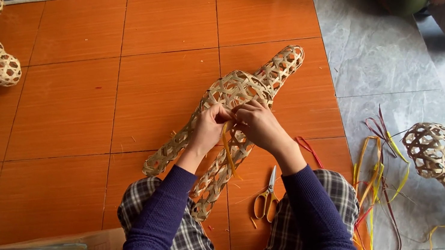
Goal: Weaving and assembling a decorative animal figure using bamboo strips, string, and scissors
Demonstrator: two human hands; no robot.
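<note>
The woven bamboo figure (231, 108) lay on the orange tiled floor (66, 110), in front of the person's knees. The left hand (208, 128) pinched a yellow strip (229, 147) against the figure, fingers together on it. The right hand (259, 125) rested on the figure just beside the left, fingers curled on the weave. The scissors (266, 197) lay on the floor near the figure's lower end.

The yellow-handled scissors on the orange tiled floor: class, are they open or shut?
Shut. The yellow-handled scissors lie flat on the orange tiled floor, blades together in one narrow point, loops side by side, untouched by either hand.
</note>
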